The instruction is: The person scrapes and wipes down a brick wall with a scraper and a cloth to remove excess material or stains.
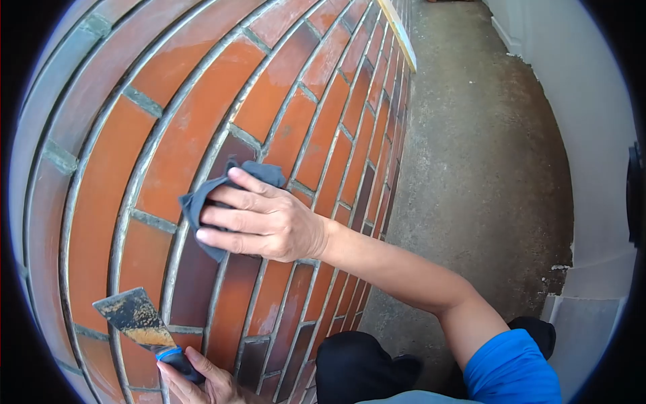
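A dark grey cloth (197, 200) lies against the brick-tiled wall (195, 128), pressed there under the spread fingers of my right hand (266, 219). The hand covers most of a dark tile. Lower down at the left, my left hand (208, 385) grips a scraper (138, 321) by its black and blue handle. The scraper's broad blade is smeared with dark and yellowish residue and points up and left, in front of the wall.
Grey joints separate the orange and dark tiles. A concrete floor (471, 155) runs along the wall's right side, with a pale wall (579, 81) beyond. One long pale strip (402, 37) leans near the wall at the top. My dark-clothed knee (356, 367) is below.
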Available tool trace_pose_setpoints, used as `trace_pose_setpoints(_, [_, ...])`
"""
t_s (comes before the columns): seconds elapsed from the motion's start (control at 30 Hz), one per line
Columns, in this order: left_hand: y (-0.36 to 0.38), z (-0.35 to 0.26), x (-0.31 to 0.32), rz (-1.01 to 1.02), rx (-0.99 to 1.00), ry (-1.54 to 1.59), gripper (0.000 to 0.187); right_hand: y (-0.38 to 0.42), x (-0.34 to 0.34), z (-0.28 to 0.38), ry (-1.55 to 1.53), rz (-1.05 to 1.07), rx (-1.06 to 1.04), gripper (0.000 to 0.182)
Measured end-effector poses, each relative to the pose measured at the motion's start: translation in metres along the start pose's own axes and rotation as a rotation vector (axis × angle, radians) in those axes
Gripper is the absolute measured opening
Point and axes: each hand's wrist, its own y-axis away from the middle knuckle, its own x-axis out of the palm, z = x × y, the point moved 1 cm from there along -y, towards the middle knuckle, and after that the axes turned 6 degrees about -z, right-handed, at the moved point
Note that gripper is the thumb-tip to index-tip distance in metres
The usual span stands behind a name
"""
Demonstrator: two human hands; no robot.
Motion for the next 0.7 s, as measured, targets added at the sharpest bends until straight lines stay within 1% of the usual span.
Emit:
trace_pose_setpoints(0.03, [-0.022, -0.019, 0.002, -0.024, 0.114, -0.002, 0.035, -0.016, 0.0, -0.01, 0.02, -0.018, -0.05, 0.051])
trace_pose_setpoints(0.07, [-0.022, -0.015, 0.005, -0.03, 0.126, 0.053, 0.036, -0.038, -0.004, -0.035, 0.037, -0.032, -0.113, 0.052])
trace_pose_setpoints(0.13, [-0.021, -0.004, 0.002, -0.032, 0.15, 0.16, 0.04, -0.08, -0.038, -0.101, 0.35, -0.197, -0.042, 0.048])
trace_pose_setpoints(0.17, [-0.027, -0.01, 0.002, 0.016, 0.126, 0.171, 0.039, -0.092, -0.052, -0.144, 0.432, -0.333, 0.14, 0.042])
trace_pose_setpoints(0.2, [-0.021, -0.007, 0.0, 0.024, 0.098, 0.132, 0.036, -0.096, -0.068, -0.188, 0.463, -0.494, 0.29, 0.035])
trace_pose_setpoints(0.23, [-0.021, -0.006, 0.003, -0.002, 0.141, 0.145, 0.035, -0.092, -0.088, -0.221, 0.647, -0.481, 0.428, 0.03])
trace_pose_setpoints(0.27, [-0.024, -0.006, 0.006, -0.037, 0.186, 0.158, 0.035, -0.084, -0.1, -0.236, 0.682, -0.45, 0.538, 0.028])
trace_pose_setpoints(0.3, [-0.027, 0.003, 0.008, -0.019, 0.353, 0.167, 0.033, -0.078, -0.105, -0.234, 0.735, -0.384, 0.503, 0.029])
trace_pose_setpoints(0.33, [-0.034, -0.008, 0.012, -0.039, 0.219, 0.257, 0.03, -0.074, -0.098, -0.216, 0.752, -0.339, 0.522, 0.032])
trace_pose_setpoints(0.37, [-0.037, -0.01, 0.012, -0.026, 0.205, 0.294, 0.03, -0.075, -0.086, -0.177, 0.621, -0.321, 0.568, 0.036])
trace_pose_setpoints(0.4, [-0.04, -0.01, 0.011, -0.014, 0.194, 0.33, 0.03, -0.065, -0.067, -0.147, 0.561, -0.287, 0.439, 0.039])
trace_pose_setpoints(0.43, [-0.047, -0.013, 0.014, -0.025, 0.197, 0.369, 0.032, -0.068, -0.047, -0.094, 0.502, -0.179, 0.319, 0.043])
trace_pose_setpoints(0.47, [-0.042, -0.009, 0.011, -0.013, 0.173, 0.38, 0.031, -0.064, -0.027, -0.051, 0.338, -0.052, 0.193, 0.049])
trace_pose_setpoints(0.53, [-0.055, -0.008, 0.01, 0.03, 0.23, 0.461, 0.041, -0.079, -0.005, -0.011, -0.049, 0.137, -0.091, 0.053])
trace_pose_setpoints(0.57, [-0.022, 0.005, -0.001, 0.155, 0.103, 0.437, 0.048, -0.097, -0.003, -0.02, 0.08, 0.084, -0.093, 0.052])
trace_pose_setpoints(0.6, [-0.025, 0.004, 0.002, 0.147, 0.099, 0.356, 0.052, -0.124, -0.005, -0.046, 0.209, 0.034, -0.102, 0.052])
trace_pose_setpoints(0.63, [-0.028, 0.001, 0.002, 0.159, 0.097, 0.379, 0.051, -0.153, -0.016, -0.078, 0.363, -0.06, -0.018, 0.05])
trace_pose_setpoints(0.67, [-0.03, -0.001, 0.001, 0.17, 0.093, 0.399, 0.051, -0.174, -0.027, -0.119, 0.511, -0.19, 0.099, 0.049])
trace_pose_setpoints(0.7, [-0.029, -0.002, 0.003, 0.161, 0.079, 0.375, 0.049, -0.184, -0.041, -0.155, 0.578, -0.29, 0.343, 0.045])
